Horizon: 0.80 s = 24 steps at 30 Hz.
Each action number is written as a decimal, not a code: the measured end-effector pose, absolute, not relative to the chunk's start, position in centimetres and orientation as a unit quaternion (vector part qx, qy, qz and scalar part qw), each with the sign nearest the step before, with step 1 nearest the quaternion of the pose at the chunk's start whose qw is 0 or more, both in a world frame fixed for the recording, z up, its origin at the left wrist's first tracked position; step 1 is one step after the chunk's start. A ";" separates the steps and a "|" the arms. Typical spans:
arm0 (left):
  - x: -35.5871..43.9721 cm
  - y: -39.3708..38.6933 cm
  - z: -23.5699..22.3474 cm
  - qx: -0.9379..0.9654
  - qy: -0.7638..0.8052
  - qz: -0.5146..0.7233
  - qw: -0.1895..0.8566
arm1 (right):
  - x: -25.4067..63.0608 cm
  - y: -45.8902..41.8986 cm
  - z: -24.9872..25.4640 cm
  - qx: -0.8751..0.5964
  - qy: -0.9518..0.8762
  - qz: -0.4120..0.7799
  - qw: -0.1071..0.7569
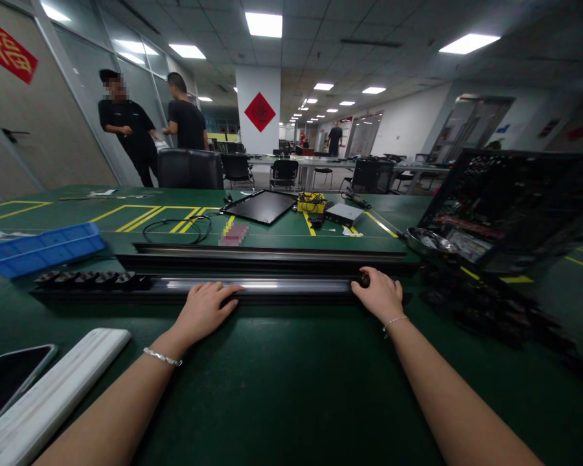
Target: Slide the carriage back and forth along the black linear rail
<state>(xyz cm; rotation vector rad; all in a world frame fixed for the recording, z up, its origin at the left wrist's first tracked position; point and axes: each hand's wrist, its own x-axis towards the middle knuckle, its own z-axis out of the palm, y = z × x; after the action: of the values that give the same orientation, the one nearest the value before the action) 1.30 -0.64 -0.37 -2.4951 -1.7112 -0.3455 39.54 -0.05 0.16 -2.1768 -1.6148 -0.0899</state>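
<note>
A long black metal rail (pixel 282 288) with a glossy channel lies across the table in front of me. My left hand (pixel 206 307) rests on its left-middle part, fingers stretched over the top and thumb apart. Near the right end, my right hand (pixel 379 294) pinches a small dark part (pixel 365 279) against the rail; its kind is too dark to make out. Several small black parts with pale metal tops (pixel 85 278) sit in a row at the rail's left end. Just behind lies another long black rail (pixel 272 256).
At left are a blue plastic bin (pixel 43 249), a white elongated case (pixel 58 391) and a phone (pixel 12 375). To the right stand a metal bowl (pixel 430 241) and a large dark panel (pixel 510 207). A black tray (pixel 260 206) lies farther back. People stand beyond the table.
</note>
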 end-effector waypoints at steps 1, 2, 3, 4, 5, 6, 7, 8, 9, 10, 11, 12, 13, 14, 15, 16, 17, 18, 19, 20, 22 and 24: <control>1.3 -0.6 -0.4 -0.819 -0.561 -0.114 0.047 | 39.5 -0.1 0.1 -0.785 -0.580 -0.036 0.213; 1.3 -0.6 -0.4 -0.818 -0.561 -0.114 0.047 | 39.5 -0.1 0.0 -0.785 -0.580 -0.037 0.213; 1.3 -0.6 -0.4 -0.818 -0.562 -0.114 0.046 | 39.5 -0.1 0.0 -0.785 -0.580 -0.035 0.214; 1.3 -0.6 -0.4 -0.817 -0.563 -0.114 0.046 | 39.5 0.0 0.0 -0.785 -0.580 -0.032 0.215; 1.3 -0.6 -0.3 -0.817 -0.564 -0.115 0.045 | 39.6 0.0 0.0 -0.785 -0.580 -0.028 0.215; 1.3 -0.7 -0.3 -0.816 -0.565 -0.116 0.043 | 39.6 0.0 0.1 -0.786 -0.579 -0.025 0.216; 1.3 -0.7 -0.3 -0.815 -0.565 -0.117 0.042 | 39.7 0.1 0.1 -0.786 -0.578 -0.023 0.216; 1.3 -0.7 -0.3 -0.815 -0.566 -0.118 0.041 | 39.7 0.1 0.2 -0.787 -0.577 -0.020 0.216; 1.3 -0.7 -0.3 -0.815 -0.566 -0.119 0.040 | 39.8 0.2 0.2 -0.788 -0.577 -0.018 0.215; 1.3 -0.7 -0.3 -0.815 -0.566 -0.119 0.039 | 39.8 0.2 0.2 -0.789 -0.576 -0.017 0.214; 1.3 -0.7 -0.3 -0.815 -0.566 -0.119 0.039 | 39.8 0.2 0.3 -0.790 -0.575 -0.016 0.214; 1.3 -0.7 -0.3 -0.815 -0.566 -0.118 0.038 | 39.8 0.3 0.3 -0.791 -0.574 -0.015 0.214; 1.3 -0.7 -0.2 -0.815 -0.566 -0.118 0.037 | 39.8 0.2 0.3 -0.791 -0.573 -0.015 0.214; 1.3 -0.7 -0.2 -0.815 -0.566 -0.118 0.037 | 39.8 0.2 0.3 -0.791 -0.573 -0.016 0.214; 1.3 -0.7 -0.2 -0.815 -0.566 -0.117 0.036 | 39.8 0.2 0.4 -0.791 -0.573 -0.016 0.215; 1.3 -0.7 -0.2 -0.815 -0.566 -0.117 0.035 | 39.8 0.2 0.4 -0.790 -0.574 -0.016 0.215; 1.3 -0.7 -0.2 -0.816 -0.565 -0.117 0.035 | 39.8 0.2 0.4 -0.790 -0.574 -0.016 0.214; 1.3 -0.7 -0.2 -0.816 -0.565 -0.117 0.035 | 39.8 0.2 0.5 -0.790 -0.575 -0.015 0.213; 1.3 -0.7 -0.2 -0.816 -0.564 -0.117 0.034 | 39.8 0.1 0.5 -0.790 -0.575 -0.013 0.212; 1.3 -0.7 -0.1 -0.817 -0.564 -0.117 0.031 | 39.8 0.1 0.5 -0.791 -0.574 -0.011 0.211; 1.3 -0.7 -0.1 -0.816 -0.565 -0.119 0.026 | 39.8 0.1 0.6 -0.793 -0.572 -0.010 0.210; 1.4 -0.7 -0.2 -0.814 -0.567 -0.120 0.025 | 39.8 0.1 0.7 -0.792 -0.573 -0.009 0.210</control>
<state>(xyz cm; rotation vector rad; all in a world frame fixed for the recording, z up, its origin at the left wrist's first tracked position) 1.35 -0.72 -0.16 -2.5190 -1.7542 -0.3719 39.77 0.07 0.65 -2.2031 -1.5917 -0.0259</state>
